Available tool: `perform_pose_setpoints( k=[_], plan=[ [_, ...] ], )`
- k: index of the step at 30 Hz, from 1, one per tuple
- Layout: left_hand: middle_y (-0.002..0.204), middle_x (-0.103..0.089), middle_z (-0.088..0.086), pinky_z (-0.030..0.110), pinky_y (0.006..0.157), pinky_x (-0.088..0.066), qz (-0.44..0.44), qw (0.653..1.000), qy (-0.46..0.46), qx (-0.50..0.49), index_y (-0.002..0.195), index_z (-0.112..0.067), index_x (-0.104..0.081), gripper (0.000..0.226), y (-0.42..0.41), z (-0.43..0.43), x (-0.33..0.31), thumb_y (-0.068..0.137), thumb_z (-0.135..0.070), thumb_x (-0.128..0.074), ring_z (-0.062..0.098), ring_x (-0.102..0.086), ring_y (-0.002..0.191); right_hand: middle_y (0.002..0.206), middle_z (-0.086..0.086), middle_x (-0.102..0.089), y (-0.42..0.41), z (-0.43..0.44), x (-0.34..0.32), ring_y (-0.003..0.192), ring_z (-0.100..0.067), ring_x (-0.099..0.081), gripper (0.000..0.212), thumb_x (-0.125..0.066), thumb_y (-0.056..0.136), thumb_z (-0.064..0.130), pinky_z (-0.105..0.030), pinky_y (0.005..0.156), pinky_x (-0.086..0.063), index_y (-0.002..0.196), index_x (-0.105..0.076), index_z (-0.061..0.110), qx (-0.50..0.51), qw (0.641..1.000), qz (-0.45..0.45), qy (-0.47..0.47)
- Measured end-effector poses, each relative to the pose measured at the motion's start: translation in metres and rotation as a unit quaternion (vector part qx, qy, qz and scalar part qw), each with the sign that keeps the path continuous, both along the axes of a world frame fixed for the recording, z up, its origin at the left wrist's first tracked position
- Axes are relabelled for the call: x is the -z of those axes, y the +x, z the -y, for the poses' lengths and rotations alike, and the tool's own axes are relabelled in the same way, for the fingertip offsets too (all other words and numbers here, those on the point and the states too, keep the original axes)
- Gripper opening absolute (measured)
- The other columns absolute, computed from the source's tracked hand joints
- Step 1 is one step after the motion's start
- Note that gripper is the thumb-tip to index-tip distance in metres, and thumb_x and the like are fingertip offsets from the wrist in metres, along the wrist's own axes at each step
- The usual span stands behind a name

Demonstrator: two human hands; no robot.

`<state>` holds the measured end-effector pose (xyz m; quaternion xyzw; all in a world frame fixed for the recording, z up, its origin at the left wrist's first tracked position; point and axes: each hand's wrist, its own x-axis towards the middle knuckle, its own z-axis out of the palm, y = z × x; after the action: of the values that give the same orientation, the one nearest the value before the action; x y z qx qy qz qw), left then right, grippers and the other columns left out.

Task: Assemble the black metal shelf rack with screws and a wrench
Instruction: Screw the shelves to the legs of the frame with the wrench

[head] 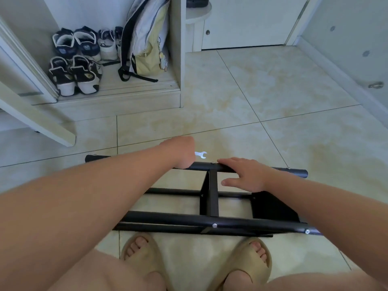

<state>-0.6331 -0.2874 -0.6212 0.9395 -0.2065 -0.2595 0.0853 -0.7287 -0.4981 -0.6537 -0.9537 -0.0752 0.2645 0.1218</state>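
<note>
You wore a single wide-angle camera on your head. It faced forward and steeply down at the floor [273, 97], and straight lines bowed toward the edges. Your slippers [239, 265] sat at 6 o'clock against the bottom edge, and your forearms filled the lower frame from 8 and 4 o'clock. The rack [212, 198] lay just beyond your feet, within arm's reach, close enough to show its screw heads. Your left hand [182, 153] and right hand [245, 175] sat near centre, with the wrench [201, 154] at the left hand's 3 o'clock edge. The view reached a shoe cupboard [117, 103] at 11 o'clock and a white door [247, 22] at 1 o'clock.
</note>
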Motion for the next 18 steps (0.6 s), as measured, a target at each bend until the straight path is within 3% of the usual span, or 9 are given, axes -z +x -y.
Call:
perform_pose_setpoints(
  k=[3,5,9,11,13,16,18],
  plan=[
    [0.110,-0.064,0.008,0.034,0.090,-0.051,-0.057,0.998,0.000,-0.018,0.115,-0.006,-0.065,0.026,0.021,-0.001,0.011,0.098,-0.013,-0.047,0.026,-0.059,0.095,0.119,0.001,-0.064,0.016,0.014,0.001,0.112,-0.023,-0.057,0.040,-0.051,0.103,0.043,-0.035,0.092,-0.044,0.140,-0.051,0.027,0.026,0.999,-0.041,0.010],
    [0.116,-0.068,0.010,0.038,0.096,-0.051,-0.101,0.995,0.012,-0.022,0.117,-0.006,-0.068,0.030,0.030,-0.001,0.019,0.098,-0.013,-0.045,0.027,-0.064,0.107,0.098,0.004,-0.064,0.025,0.022,0.002,0.093,-0.019,-0.059,0.028,-0.050,0.103,0.045,-0.033,0.079,-0.044,0.120,-0.061,0.027,0.040,0.997,-0.066,0.008],
    [0.099,-0.077,0.005,0.028,0.086,-0.047,-0.212,0.977,0.034,0.008,0.106,-0.002,-0.072,0.041,0.031,-0.001,0.033,0.096,-0.006,-0.033,0.015,-0.066,0.082,0.088,0.010,-0.069,0.040,0.032,0.010,0.079,-0.013,-0.064,0.019,-0.054,0.100,0.050,-0.026,0.072,-0.047,0.093,-0.060,0.034,0.078,0.988,-0.119,0.058],
    [0.099,-0.077,0.007,0.024,0.074,-0.047,-0.202,0.979,0.013,-0.014,0.108,0.002,-0.068,0.039,0.034,-0.002,0.034,0.096,-0.003,-0.031,0.014,-0.061,0.069,0.088,0.008,-0.069,0.046,0.031,0.011,0.076,-0.010,-0.060,0.019,-0.053,0.100,0.050,-0.026,0.069,-0.044,0.092,-0.058,0.033,0.074,0.991,-0.091,0.062],
    [0.101,-0.076,0.009,0.023,0.062,-0.043,-0.175,0.984,-0.004,-0.043,0.109,0.004,-0.066,0.034,0.039,-0.004,0.032,0.097,-0.001,-0.034,0.016,-0.058,0.067,0.088,0.005,-0.064,0.054,0.026,0.011,0.079,-0.014,-0.057,0.022,-0.050,0.101,0.050,-0.032,0.071,-0.045,0.096,-0.057,0.030,0.063,0.996,-0.040,0.048],
    [0.103,-0.071,0.015,0.034,0.074,-0.050,-0.075,0.991,-0.046,-0.101,0.111,0.000,-0.059,0.023,0.047,-0.012,0.030,0.096,-0.005,-0.042,0.028,-0.064,0.086,0.081,0.010,-0.055,0.069,0.016,0.007,0.081,-0.019,-0.055,0.023,-0.048,0.102,0.051,-0.036,0.070,-0.042,0.096,-0.053,0.029,0.044,0.997,0.051,0.032],
    [0.100,-0.063,0.012,0.039,0.074,-0.048,-0.008,0.989,-0.071,-0.130,0.110,-0.008,-0.050,0.018,0.051,-0.019,0.027,0.094,-0.009,-0.044,0.032,-0.060,0.090,0.079,0.014,-0.050,0.075,0.010,0.003,0.081,-0.017,-0.052,0.021,-0.049,0.102,0.050,-0.033,0.069,-0.033,0.096,-0.051,0.030,0.040,0.993,0.109,0.030]
  ],
)
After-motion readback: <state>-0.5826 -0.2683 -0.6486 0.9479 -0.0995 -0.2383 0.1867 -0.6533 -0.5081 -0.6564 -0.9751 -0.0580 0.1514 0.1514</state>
